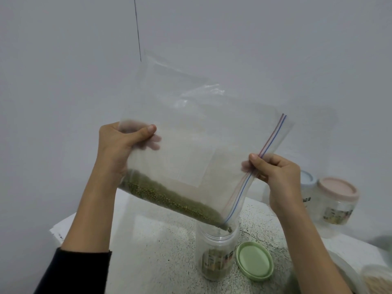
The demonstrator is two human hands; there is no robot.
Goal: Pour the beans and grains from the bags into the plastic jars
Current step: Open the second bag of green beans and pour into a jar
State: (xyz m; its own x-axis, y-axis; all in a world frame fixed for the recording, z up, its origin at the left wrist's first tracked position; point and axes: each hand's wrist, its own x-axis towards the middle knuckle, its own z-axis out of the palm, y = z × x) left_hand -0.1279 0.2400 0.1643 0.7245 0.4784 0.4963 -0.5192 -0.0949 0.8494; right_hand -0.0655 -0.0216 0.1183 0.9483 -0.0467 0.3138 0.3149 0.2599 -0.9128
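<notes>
A large clear zip bag (191, 132) is held tilted above the table, its zip mouth pointing down to the right. Green beans (169, 198) lie along its lower edge and run out of the bottom corner into an open clear plastic jar (216, 257), which holds some beans at its bottom. My left hand (121, 149) grips the bag's closed end, thumb on the near side. My right hand (275, 177) pinches the bag at its red and blue zip strip. The jar's green lid (254, 261) lies flat on the table right beside the jar.
The speckled table (159, 240) ends at a white edge on the left. Two closed jars stand at the back right, one with a pink lid (337, 189), one with a pale blue lid (307, 179). A bag of pale grains (377, 281) lies at the bottom right.
</notes>
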